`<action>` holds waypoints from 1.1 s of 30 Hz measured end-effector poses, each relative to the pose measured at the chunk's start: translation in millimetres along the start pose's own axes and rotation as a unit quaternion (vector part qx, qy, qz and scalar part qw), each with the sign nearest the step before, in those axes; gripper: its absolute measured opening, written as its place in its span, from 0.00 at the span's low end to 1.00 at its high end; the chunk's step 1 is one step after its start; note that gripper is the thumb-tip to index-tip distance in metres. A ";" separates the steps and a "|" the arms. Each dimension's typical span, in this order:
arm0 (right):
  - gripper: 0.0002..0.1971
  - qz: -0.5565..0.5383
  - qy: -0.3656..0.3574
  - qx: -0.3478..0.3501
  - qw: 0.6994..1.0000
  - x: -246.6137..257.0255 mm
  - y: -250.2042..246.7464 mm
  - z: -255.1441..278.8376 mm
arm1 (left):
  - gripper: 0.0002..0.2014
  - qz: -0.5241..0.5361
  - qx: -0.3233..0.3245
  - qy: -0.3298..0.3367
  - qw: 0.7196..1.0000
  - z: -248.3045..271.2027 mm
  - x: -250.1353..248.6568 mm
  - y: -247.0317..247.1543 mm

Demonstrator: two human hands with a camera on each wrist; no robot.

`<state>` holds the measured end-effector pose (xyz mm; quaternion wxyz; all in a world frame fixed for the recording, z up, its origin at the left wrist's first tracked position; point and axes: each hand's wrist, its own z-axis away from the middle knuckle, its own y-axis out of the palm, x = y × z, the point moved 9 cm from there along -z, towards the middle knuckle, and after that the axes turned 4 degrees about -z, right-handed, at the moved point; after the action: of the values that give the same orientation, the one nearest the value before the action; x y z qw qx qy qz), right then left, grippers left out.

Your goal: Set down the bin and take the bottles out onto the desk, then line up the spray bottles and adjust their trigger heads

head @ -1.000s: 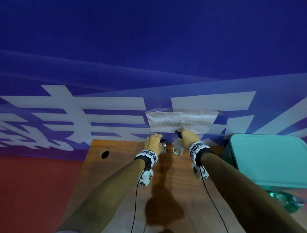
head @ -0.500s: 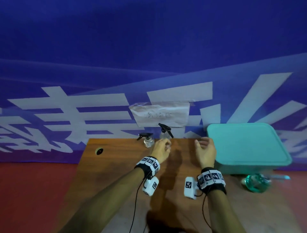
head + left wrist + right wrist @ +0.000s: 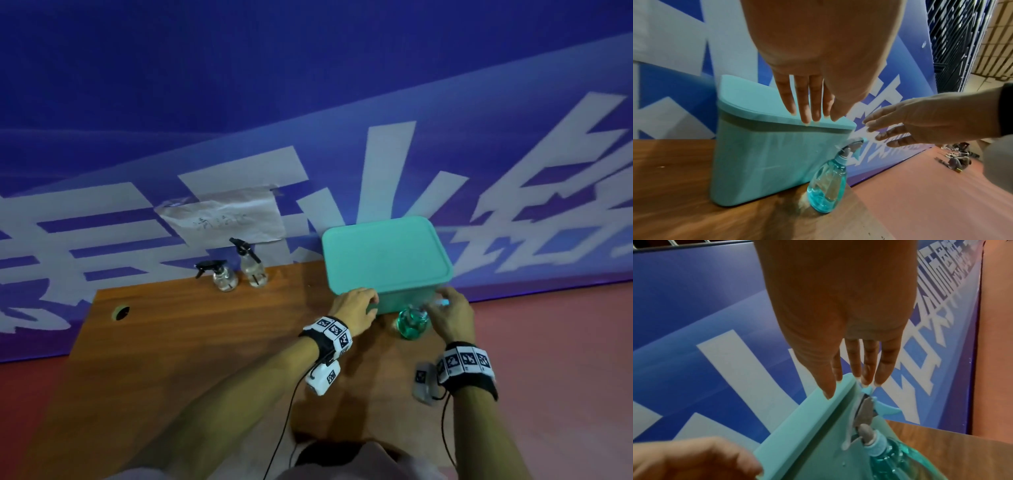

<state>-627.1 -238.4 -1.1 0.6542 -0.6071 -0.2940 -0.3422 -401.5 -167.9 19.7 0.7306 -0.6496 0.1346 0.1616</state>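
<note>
Fingers (image 3: 805,104) of left hand (image 3: 354,308) straight, tips at near lid edge of teal box (image 3: 387,260). Right hand (image 3: 448,313) fingers (image 3: 867,363) spread loose, just above trigger head of blue spray bottle (image 3: 827,183), not closed on it. Bottle upright on counter (image 3: 191,329), touching box's near right corner. Two clear spray bottles (image 3: 239,272) well left of box, against banner.

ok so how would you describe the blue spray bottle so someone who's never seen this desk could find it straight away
Start at the wooden desk and find the big teal lidded box at its right end. The blue spray bottle stands right against the box's near right corner, by the desk edge, under the right hand. Unlike the two clear bottles at the back with black triggers, it is tinted blue-green.
</note>
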 end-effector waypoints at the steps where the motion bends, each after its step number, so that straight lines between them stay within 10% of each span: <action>1: 0.20 -0.001 -0.009 0.006 1.000 -6.8 -5.6 -2.1 | 0.10 -0.003 0.009 0.003 1.000 -5.4 -13.2 8.1; 16: 0.14 0.046 0.001 0.124 0.991 -66.3 15.9 -41.8 | 0.26 -0.123 0.168 0.018 0.978 -64.4 -97.9 104.9; 33: 0.08 0.052 0.012 0.276 0.960 -26.4 72.7 -19.8 | 0.11 -0.116 0.187 -0.063 0.973 -44.1 -31.4 103.9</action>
<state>-584.9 -253.6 -67.1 0.8167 -0.4134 -0.3370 -0.2201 -472.3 -202.9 -66.9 0.8599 -0.5013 0.0400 0.0878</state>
